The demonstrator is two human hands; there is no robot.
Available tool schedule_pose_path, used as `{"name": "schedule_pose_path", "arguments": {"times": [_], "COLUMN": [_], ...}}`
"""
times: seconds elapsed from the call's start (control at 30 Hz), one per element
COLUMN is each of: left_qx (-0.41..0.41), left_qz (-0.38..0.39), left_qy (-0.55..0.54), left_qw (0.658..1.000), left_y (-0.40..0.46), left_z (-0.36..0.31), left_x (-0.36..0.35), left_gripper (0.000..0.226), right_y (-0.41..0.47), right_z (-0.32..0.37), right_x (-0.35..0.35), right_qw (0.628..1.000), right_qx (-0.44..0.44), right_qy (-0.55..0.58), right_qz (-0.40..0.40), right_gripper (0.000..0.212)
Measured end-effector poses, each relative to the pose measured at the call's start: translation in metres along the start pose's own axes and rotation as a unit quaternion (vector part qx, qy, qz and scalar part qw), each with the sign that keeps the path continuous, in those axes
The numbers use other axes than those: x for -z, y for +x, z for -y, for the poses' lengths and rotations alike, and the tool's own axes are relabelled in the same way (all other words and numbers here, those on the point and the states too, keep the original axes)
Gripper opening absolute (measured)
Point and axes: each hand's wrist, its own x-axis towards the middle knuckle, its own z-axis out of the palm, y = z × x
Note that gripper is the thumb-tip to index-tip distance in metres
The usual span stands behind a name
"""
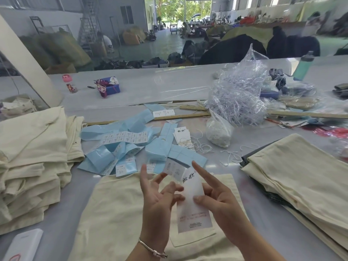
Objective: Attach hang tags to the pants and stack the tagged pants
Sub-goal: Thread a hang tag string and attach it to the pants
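Grey table (pixel 62 213), cream pants (pixel 116 213), both hands pinching hang tag (pixel 192 187)

Cream pants (pixel 131 213) are lying under a white tag (pixel 194 204) showing black script and pink print; pale blue sheets (pixel 131 127) are lying beyond.
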Motion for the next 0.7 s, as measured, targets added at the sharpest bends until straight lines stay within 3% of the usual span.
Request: {"name": "schedule_pose_path", "arguments": {"times": [0.17,0.3,0.43,0.57,0.63,0.7], "left_qx": [-0.062,-0.077,-0.104,-0.156,-0.142,-0.098], "left_qz": [-0.048,-0.021,0.047,0.079,0.049,0.017], "left_qy": [0.013,0.055,0.164,0.369,0.372,0.318], "left_qw": [0.997,0.995,0.980,0.913,0.916,0.943], "left_y": [0.010,0.012,0.004,-0.008,-0.010,-0.007], "left_z": [-0.025,-0.041,-0.047,-0.032,-0.024,-0.022], "left_x": [0.013,0.015,0.008,-0.005,-0.008,-0.006], "left_gripper": [0.067,0.061,0.085,0.118,0.122,0.115], "right_y": [-0.004,-0.009,-0.011,-0.013,-0.015,-0.017], "right_z": [-0.004,-0.007,-0.002,-0.001,-0.001,0.000], "right_x": [0.012,0.016,0.008,-0.001,-0.003,-0.002], "right_qw": [0.996,0.994,0.994,0.992,0.995,0.999], "right_qx": [-0.050,-0.084,-0.063,-0.012,0.005,0.006], "right_qy": [0.011,0.026,-0.065,-0.128,-0.096,-0.039], "right_qz": [-0.075,-0.062,-0.053,-0.009,-0.001,0.005], "right_gripper": [0.044,0.065,0.095,0.103,0.102,0.103]}}
